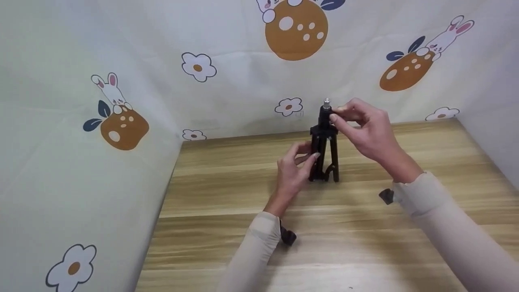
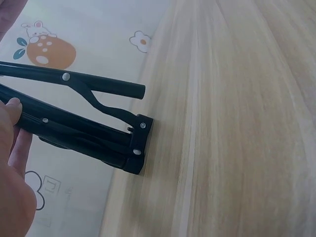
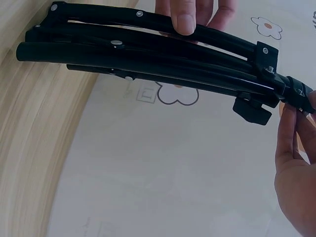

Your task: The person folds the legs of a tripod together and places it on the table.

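Note:
A small black tripod (image 1: 324,132) stands upright on the wooden table, its legs mostly folded together and a silver screw tip (image 1: 327,103) on top. My left hand (image 1: 294,166) holds the leg bundle partway down, thumb on the near side. Up at the narrow collar, my right hand (image 1: 373,132) pinches the tripod between thumb and fingers. One leg (image 2: 108,86) is slightly apart from the others in the left wrist view, linked by a curved brace (image 2: 106,108). A black knob (image 3: 252,109) sticks out below the hub in the right wrist view.
The wood-grain table (image 1: 227,194) meets a pale cloth wall (image 1: 239,24) printed with rabbits, oranges and flowers, close behind the tripod. More cloth rises at the left and right. Black pieces sit at both cuffs, one beside the left sleeve (image 1: 259,239).

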`<action>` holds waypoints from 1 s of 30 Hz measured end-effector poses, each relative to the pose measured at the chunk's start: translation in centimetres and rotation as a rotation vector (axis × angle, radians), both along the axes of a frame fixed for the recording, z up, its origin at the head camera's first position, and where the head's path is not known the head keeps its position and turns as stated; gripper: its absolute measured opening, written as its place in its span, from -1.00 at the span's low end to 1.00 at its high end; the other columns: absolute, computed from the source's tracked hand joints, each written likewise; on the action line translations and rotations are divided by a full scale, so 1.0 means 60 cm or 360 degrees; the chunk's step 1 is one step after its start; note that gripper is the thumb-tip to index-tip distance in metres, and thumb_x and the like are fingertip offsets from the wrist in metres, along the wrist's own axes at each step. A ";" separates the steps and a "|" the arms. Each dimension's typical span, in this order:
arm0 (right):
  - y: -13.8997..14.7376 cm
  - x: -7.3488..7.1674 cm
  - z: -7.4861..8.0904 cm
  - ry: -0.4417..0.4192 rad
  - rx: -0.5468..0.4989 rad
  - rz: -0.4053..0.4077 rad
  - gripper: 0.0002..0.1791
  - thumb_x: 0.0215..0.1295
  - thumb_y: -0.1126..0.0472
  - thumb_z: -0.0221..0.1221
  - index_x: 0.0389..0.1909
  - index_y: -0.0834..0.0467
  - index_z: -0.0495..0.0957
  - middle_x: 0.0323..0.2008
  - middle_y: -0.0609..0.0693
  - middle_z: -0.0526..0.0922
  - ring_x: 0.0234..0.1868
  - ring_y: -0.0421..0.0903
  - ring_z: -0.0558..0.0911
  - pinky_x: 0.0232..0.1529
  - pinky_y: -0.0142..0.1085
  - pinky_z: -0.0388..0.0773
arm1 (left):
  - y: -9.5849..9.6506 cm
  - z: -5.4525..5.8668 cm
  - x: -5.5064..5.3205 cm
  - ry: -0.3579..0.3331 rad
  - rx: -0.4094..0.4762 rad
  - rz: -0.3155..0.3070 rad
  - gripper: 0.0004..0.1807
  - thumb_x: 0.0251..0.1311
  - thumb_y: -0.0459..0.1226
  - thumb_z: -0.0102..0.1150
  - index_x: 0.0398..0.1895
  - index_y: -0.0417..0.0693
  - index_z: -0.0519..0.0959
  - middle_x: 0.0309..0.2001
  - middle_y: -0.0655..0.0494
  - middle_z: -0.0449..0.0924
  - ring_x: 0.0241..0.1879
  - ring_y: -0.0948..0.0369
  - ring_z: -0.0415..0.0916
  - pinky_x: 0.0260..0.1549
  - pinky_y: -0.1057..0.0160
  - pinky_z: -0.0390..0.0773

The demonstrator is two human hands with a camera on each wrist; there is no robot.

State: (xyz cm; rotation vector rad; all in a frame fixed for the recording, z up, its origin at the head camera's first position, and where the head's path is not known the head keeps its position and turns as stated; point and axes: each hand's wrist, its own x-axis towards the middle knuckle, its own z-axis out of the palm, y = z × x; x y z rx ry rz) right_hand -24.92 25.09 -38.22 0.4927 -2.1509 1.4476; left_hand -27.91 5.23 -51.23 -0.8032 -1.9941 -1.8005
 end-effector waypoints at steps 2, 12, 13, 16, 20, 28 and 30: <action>-0.001 -0.002 0.000 0.0012 -0.0001 0.0008 -0.92 0.42 0.38 0.39 -0.16 0.30 0.71 -0.06 0.10 0.89 -0.07 -0.37 0.83 0.01 -0.43 0.82 | -0.002 0.000 -0.002 0.0019 -0.0025 -0.0009 -0.68 0.35 -0.43 0.45 0.12 -0.31 0.68 -0.02 -0.19 0.79 0.01 0.05 0.81 0.05 0.32 0.83; 0.004 -0.003 -0.005 0.0055 -0.0023 0.0072 -0.80 0.41 0.40 0.40 0.01 0.24 0.75 -0.03 0.12 0.87 -0.03 -0.26 0.85 0.03 -0.39 0.83 | -0.003 -0.004 -0.005 0.0083 -0.0125 0.0039 -0.74 0.40 -0.36 0.42 0.08 -0.28 0.71 -0.05 -0.11 0.78 0.01 0.20 0.79 0.03 0.39 0.81; 0.006 -0.002 -0.005 0.0056 -0.0017 0.0076 -0.78 0.41 0.39 0.40 0.04 0.22 0.76 -0.01 0.10 0.87 -0.02 -0.24 0.84 0.05 -0.39 0.83 | -0.002 -0.005 -0.006 0.0087 -0.0125 0.0038 -0.74 0.40 -0.36 0.42 0.08 -0.28 0.71 -0.05 -0.11 0.78 0.01 0.19 0.79 0.03 0.39 0.81; 0.012 0.003 -0.010 0.0055 0.0026 0.0064 -0.65 0.41 0.35 0.41 0.18 0.14 0.73 0.10 0.02 0.84 0.07 -0.21 0.81 0.13 -0.40 0.80 | -0.001 -0.006 -0.006 0.0088 -0.0130 0.0040 -0.75 0.40 -0.35 0.42 0.07 -0.28 0.71 -0.06 -0.10 0.79 0.00 0.18 0.80 0.03 0.40 0.81; 0.022 0.010 -0.029 0.0001 0.0078 0.0013 -0.40 0.35 0.28 0.49 0.39 0.06 0.59 0.25 -0.01 0.76 0.20 -0.16 0.74 0.21 -0.45 0.75 | -0.002 -0.008 -0.005 0.0079 -0.0158 0.0049 -0.74 0.42 -0.32 0.41 0.09 -0.25 0.70 -0.05 -0.09 0.79 0.01 0.20 0.79 0.03 0.42 0.80; 0.040 0.022 -0.098 -0.0197 0.0243 -0.0048 -0.50 0.31 0.23 0.54 0.19 0.26 0.62 -0.03 0.08 0.79 -0.10 -0.31 0.75 0.01 -0.60 0.73 | -0.003 -0.008 -0.005 0.0072 -0.0155 0.0037 -0.74 0.43 -0.31 0.41 0.09 -0.26 0.71 -0.05 -0.09 0.79 0.01 0.21 0.79 0.03 0.40 0.80; 0.040 0.023 -0.113 -0.0227 0.0272 -0.0042 -0.59 0.34 0.23 0.52 0.11 0.28 0.65 -0.10 0.09 0.81 -0.17 -0.34 0.76 -0.06 -0.61 0.74 | -0.003 -0.009 -0.006 0.0068 -0.0139 0.0033 -0.74 0.43 -0.32 0.42 0.08 -0.26 0.71 -0.05 -0.09 0.79 0.01 0.20 0.79 0.03 0.39 0.81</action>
